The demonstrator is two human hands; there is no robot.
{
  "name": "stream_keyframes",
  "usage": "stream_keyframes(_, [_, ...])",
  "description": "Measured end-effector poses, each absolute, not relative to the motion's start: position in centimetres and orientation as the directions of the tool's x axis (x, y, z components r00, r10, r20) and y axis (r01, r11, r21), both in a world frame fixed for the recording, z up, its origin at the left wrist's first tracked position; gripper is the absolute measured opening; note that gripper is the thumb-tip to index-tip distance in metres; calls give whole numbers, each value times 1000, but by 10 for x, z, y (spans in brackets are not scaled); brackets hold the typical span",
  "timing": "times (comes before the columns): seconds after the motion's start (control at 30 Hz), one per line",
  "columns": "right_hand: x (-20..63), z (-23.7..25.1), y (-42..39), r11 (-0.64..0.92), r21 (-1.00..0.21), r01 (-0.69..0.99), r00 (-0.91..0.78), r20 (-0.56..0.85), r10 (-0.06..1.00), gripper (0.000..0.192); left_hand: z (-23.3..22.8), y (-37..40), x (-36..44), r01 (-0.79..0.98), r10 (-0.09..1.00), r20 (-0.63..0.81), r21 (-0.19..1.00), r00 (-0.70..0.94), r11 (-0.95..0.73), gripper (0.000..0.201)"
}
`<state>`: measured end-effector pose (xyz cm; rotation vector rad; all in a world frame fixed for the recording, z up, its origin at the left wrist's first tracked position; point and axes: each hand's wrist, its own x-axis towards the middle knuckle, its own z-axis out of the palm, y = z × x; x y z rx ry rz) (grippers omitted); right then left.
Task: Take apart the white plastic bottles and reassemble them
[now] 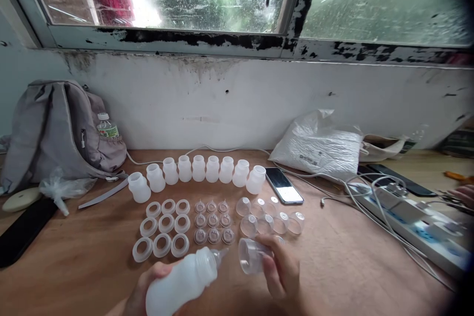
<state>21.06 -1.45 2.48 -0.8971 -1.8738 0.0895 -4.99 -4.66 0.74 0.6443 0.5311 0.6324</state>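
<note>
Two hands meet low over the wooden table (351, 266), each closed on one part. The left hand (148, 289) wraps a milky white plastic bottle (181, 281), tilted with its nipple end toward the right hand (283, 271), whose fingers pinch a clear plastic dome cap (252, 256) just beside that tip — open mouth facing the bottle, not yet touching it. By my reading this is the capping step; the next move calls for lining the cap's mouth square with the nipple and pressing it on.

Just beyond the bottle lie rows of parts: white plastic screw rings (162, 227), small clear silicone nipples (214, 220), more clear caps (272, 219). Farther back stands a curved line of short white bottle bodies (198, 172). Right of them rest a smartphone (284, 185), a white plastic bag (318, 145) and a power strip (411, 217) — left, a grey backpack (55, 128).
</note>
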Motion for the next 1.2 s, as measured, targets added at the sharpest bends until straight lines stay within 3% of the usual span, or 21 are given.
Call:
stream_keyframes(0.17, [201,25,-19,723,-344,599,-197,812,550,34,5,-47,-54,-353,693,-251,714,676,604,53])
stream_keyframes(0.33, [234,37,-28,614,-361,702,-39,841,539,31,4,-44,-53,-341,744,-299,745,597,573,47])
stream_keyframes(0.47, [273,35,-40,280,-424,861,106,689,717,27,4,-45,-53,-326,738,-281,761,614,561,45])
stream_keyframes(0.57, [288,25,-44,106,-506,856,166,463,871,35,9,-46,-52,-332,732,-237,774,638,540,46])
stream_keyframes(0.63, [288,18,-43,54,-561,826,185,361,914,39,12,-47,-52,-342,738,-193,791,647,507,45])
stream_keyframes(0.93, [270,7,-37,26,-698,716,286,326,901,41,7,-49,-52,-334,732,-129,828,669,451,31])
stream_keyframes(1.2, [272,9,-36,18,-735,678,352,346,870,33,4,-50,-51,-340,730,-96,838,676,426,31])
